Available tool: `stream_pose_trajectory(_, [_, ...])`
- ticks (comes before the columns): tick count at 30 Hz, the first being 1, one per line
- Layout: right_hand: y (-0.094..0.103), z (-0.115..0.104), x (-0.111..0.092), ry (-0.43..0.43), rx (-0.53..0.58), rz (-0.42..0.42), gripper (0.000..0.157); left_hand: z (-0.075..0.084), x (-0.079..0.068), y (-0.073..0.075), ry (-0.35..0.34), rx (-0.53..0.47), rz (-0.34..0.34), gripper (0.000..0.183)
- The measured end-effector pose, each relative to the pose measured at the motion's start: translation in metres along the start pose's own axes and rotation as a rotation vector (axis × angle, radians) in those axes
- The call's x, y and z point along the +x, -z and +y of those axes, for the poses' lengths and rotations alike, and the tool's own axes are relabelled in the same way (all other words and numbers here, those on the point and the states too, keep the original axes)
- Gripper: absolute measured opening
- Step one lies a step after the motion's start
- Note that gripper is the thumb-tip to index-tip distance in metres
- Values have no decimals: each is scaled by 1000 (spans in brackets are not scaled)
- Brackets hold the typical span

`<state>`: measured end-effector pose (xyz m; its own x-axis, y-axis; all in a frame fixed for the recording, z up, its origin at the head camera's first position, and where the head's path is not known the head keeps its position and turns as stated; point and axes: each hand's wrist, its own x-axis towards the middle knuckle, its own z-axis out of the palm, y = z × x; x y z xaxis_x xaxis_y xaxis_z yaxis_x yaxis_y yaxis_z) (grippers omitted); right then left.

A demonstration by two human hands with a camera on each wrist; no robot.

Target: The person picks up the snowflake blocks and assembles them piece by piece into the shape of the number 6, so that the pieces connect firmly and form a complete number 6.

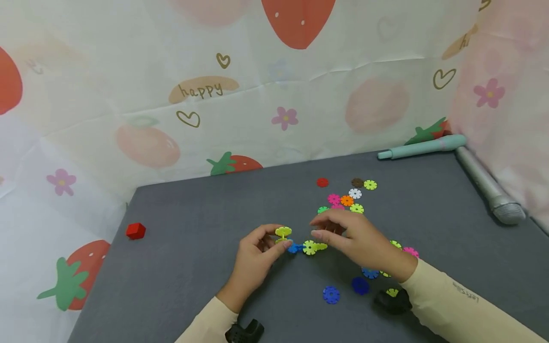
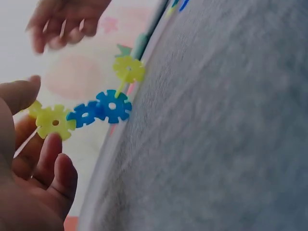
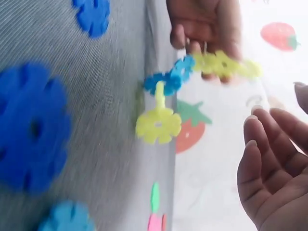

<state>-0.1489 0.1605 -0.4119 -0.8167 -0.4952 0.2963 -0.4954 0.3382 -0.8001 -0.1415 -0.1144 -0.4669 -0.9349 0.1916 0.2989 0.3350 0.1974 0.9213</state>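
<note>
My left hand (image 1: 255, 262) pinches one end of a short chain of slotted plastic flower discs. The held end is a yellow disc (image 2: 55, 122); blue discs (image 2: 113, 106) follow, linked edge to edge. Yellow discs (image 3: 159, 126) form the chain's free end, which points toward the right. My right hand (image 1: 362, 238) hovers just right of that end with loosely bent fingers (image 3: 274, 149), touching no disc. Behind it lie loose discs in pink (image 1: 333, 199), orange (image 1: 347, 200) and white (image 1: 355, 193). Nearer to me are dark blue discs (image 1: 331, 295), while the right forearm partly hides others.
A red block (image 1: 136, 231) sits at the left edge of the grey table (image 1: 193, 209). At the back right lie a mint-green stick (image 1: 422, 147) and a silver microphone-shaped object (image 1: 489, 186). A printed cloth (image 1: 257, 138) hangs behind the table.
</note>
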Motion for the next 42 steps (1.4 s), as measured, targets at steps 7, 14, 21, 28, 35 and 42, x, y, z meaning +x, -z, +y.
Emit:
stream_pose_trajectory(7, [28, 18, -20, -111, 111, 57, 21, -7, 5, 7, 66, -53, 57, 34])
stream_pose_trajectory(14, [52, 38, -40, -143, 187, 76, 27, -8, 5, 5, 45, -91, 118, 24])
stream_pose_trajectory(21, [73, 59, -65, -192, 178, 96, 32, -12, 4, 4, 68, -93, 204, 17])
stream_pose_trajectory(28, [85, 82, -80, -188, 180, 93, 33, -12, 3, 6, 47, -25, 205, 21])
stream_pose_trajectory(35, [93, 94, -84, -193, 28, 3, 39, -14, 2, 6, 11, -25, 207, 13])
stream_pose_trajectory(42, [100, 98, -87, -186, -102, -92, 29, -16, 3, 5, 6, -39, 208, 11])
